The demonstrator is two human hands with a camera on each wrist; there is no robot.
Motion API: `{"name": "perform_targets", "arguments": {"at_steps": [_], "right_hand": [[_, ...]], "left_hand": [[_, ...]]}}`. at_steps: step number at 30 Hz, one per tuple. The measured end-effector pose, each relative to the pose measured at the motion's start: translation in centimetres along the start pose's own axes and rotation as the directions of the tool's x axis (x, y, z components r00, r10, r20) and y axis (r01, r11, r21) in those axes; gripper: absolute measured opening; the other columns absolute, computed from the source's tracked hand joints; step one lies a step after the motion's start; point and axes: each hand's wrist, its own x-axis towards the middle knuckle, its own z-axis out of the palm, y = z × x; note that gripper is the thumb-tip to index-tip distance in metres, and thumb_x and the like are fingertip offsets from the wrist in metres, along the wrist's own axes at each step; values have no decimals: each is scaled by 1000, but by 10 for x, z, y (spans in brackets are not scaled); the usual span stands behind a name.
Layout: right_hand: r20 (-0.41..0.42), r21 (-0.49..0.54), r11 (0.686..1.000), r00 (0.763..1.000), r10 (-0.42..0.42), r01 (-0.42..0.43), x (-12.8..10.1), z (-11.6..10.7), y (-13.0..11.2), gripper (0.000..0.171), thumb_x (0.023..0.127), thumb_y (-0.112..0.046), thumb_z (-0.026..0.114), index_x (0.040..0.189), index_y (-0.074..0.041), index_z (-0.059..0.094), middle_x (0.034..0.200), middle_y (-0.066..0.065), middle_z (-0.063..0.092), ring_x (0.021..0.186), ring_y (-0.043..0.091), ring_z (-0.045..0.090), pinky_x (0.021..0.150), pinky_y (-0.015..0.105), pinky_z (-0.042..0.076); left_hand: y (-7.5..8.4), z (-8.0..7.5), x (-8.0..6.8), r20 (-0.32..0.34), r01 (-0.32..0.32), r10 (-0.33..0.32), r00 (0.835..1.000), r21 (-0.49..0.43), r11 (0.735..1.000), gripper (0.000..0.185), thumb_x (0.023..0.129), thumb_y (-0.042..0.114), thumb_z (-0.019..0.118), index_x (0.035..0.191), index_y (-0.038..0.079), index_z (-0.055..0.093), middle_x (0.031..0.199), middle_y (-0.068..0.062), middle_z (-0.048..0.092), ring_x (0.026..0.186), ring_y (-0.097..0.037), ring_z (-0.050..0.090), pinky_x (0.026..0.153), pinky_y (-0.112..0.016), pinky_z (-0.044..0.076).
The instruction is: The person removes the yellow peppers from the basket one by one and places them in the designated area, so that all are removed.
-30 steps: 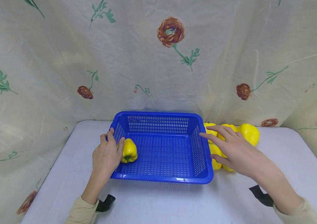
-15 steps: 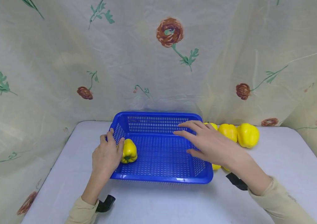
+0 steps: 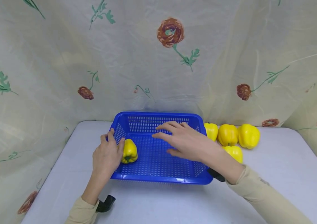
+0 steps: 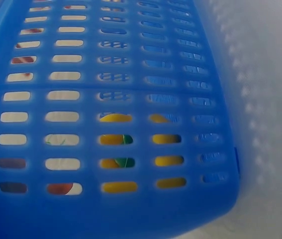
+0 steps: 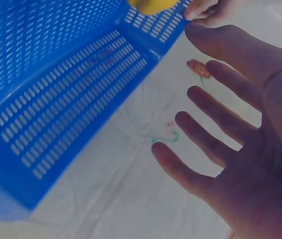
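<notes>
A blue slotted basket (image 3: pixel 161 179) stands mid-table. One yellow pepper (image 3: pixel 129 151) lies inside it at the left wall. My left hand (image 3: pixel 115 139) grips that left wall, thumb over the rim beside the pepper. The left wrist view shows the wall's outside (image 4: pixel 106 99), with the pepper (image 4: pixel 118 139) yellow through the slots. My right hand (image 3: pixel 162 141) hovers over the basket's middle, fingers spread, holding nothing. In the right wrist view the open right hand (image 5: pixel 220 124) hangs above the basket (image 5: pixel 56 99), with the pepper (image 5: pixel 153 5) at the top edge.
Several more yellow peppers lie on the table right of the basket: one (image 3: pixel 211 130) against its far corner, two (image 3: pixel 227 134) (image 3: pixel 248 135) beside that, one (image 3: pixel 234 152) nearer me. A flowered cloth (image 3: pixel 172 62) hangs behind the table.
My right hand has swung left, from above the peppers on the table to over the basket, still holding nothing. The left hand and the pepper in the basket have not moved.
</notes>
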Motion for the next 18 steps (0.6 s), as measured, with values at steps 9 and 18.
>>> {"name": "perform_targets", "arguments": {"at_steps": [9,18], "right_hand": [[64,-2,998,996,-62,62,42,19,-15,58,101,-26,77,156,-26,57,169,3,49,155,33,48,120,66,48],[142,-50,990,982,-125,133,69,41,-28,61,101,-26,78,158,-28,55,169,-1,49,154,29,50,119,62,51]], "left_hand": [[0,1,0,-21,-18,18,1000,-13,1000,62,116,36,45,155,-12,45,141,-43,59,84,-51,77,68,-55,67],[0,0,-1,-17,-15,15,1000,-17,1000,61,117,35,42,156,-11,45,141,-42,59,88,-51,77,72,-56,68]]}}
